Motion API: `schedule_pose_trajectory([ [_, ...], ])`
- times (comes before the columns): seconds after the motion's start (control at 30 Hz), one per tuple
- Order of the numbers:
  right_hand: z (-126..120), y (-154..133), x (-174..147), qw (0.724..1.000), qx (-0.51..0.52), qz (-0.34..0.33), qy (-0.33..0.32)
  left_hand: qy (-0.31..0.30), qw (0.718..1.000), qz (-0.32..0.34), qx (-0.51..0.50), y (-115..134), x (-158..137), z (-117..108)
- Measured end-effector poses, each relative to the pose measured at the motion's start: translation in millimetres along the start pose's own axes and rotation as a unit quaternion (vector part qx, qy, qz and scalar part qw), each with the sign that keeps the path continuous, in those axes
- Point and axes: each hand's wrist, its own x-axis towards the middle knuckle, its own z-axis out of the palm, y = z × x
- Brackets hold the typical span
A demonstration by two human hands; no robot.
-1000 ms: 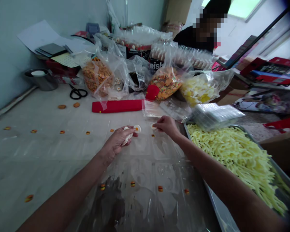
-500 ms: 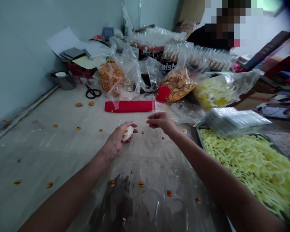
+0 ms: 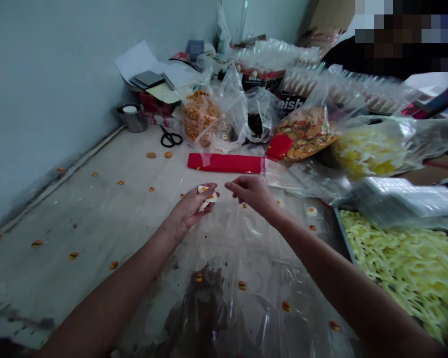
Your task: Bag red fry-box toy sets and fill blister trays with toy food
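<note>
Egg pieces: seemed light, smooth, best pinched by rims; several were clamped in left hand. Right hand: fingertips bunched, contents could not be told.

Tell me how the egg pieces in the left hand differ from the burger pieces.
The egg pieces are mostly white; the burger pieces are banded orange, yellow and dark. The egg pieces look larger than the burger pieces. The egg pieces are bunched in the left hand; the burger pieces lie spaced in rows. Both show some orange.
</note>
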Motion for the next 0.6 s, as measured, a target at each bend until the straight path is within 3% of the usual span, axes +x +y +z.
schedule_pose_trajectory([
  [0.1, 33, -17, -10, 0.976, 0.19, 0.083, -0.068, 0.046, 0.998, 0.038, -0.036, -3, -1, -2],
  [0.27, 66, -23, -11, 0.923, 0.363, 0.129, 0.01, 0.084, 0.983, 0.133, -0.093, -2, -2, 0],
  [0.43, 70, -20, 1, 0.903, 0.4, 0.158, 0.001, 0.106, 0.984, 0.122, -0.078, 12, -6, -5],
  [0.6, 69, -22, 1, 0.922, 0.374, 0.092, -0.028, 0.065, 0.997, 0.046, -0.024, 22, -19, -15],
])
